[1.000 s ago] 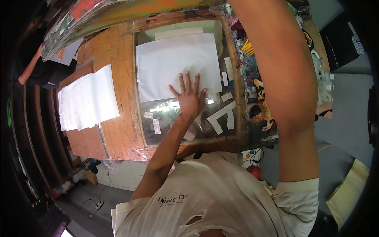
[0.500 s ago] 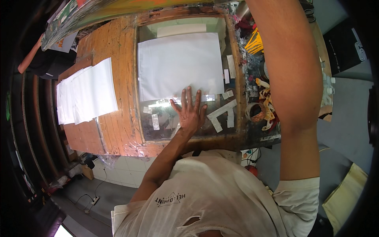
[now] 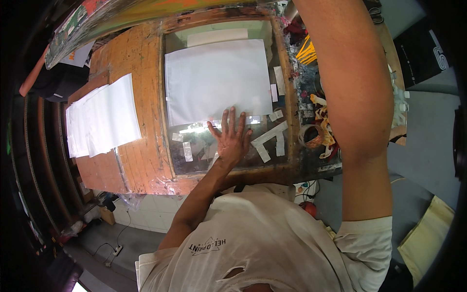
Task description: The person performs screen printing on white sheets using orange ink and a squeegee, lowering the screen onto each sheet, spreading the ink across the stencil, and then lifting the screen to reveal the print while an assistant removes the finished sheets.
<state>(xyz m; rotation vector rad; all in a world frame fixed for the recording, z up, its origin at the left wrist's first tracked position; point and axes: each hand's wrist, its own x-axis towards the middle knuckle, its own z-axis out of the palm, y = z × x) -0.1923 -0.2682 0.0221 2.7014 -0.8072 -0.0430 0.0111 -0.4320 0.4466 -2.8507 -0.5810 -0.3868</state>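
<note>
A white sheet of paper (image 3: 216,78) lies on a glass panel (image 3: 194,163) set in the wooden table. My left hand (image 3: 231,139) is open, fingers spread, with its fingertips on the sheet's near edge and its palm over the glass. My right arm (image 3: 357,92) stretches up past the top edge of the view, so the right hand is out of sight. Across the top, a large plastic-wrapped frame (image 3: 146,24) hangs over the far side of the table. Pieces of tape (image 3: 270,136) are stuck on the glass around the paper.
A stack of white sheets (image 3: 104,117) rests on the table's left part. On the right edge are a tape roll (image 3: 310,135), stained rags (image 3: 322,117) and yellow strips (image 3: 306,51). Scissors (image 3: 375,14) lie at the far right. Another person's arm (image 3: 33,78) shows at far left.
The scene has shifted slightly left in the picture. My left hand stays in the same place on the sheet, and the right arm is still raised.
</note>
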